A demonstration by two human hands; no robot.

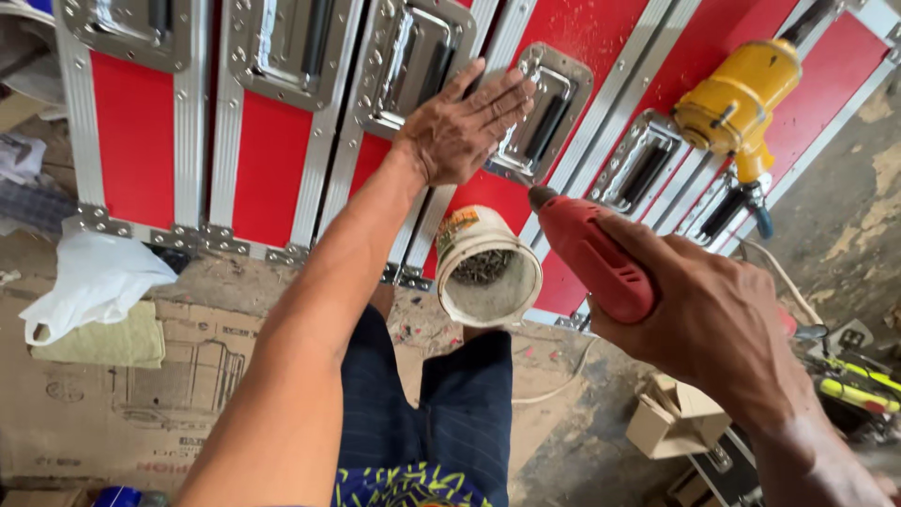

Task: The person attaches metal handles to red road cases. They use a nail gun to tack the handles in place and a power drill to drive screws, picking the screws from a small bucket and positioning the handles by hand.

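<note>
My left hand [465, 127] lies flat, fingers spread, on a recessed metal handle plate [549, 113] set in a red case with aluminium edges [272, 160]. A red electric drill [591, 253] is gripped in my right hand [704, 324], its tip pointing up toward that plate, just below my left fingers. A small white tub [488, 272] with dark screws inside rests on its side between my knees, against the case.
A yellow pneumatic tool [737, 99] lies on the case at the upper right. A white plastic bag [94, 277] and flattened cardboard [141, 376] are at the left. A small cardboard box [671, 418] and screwdrivers [859, 385] sit at the right.
</note>
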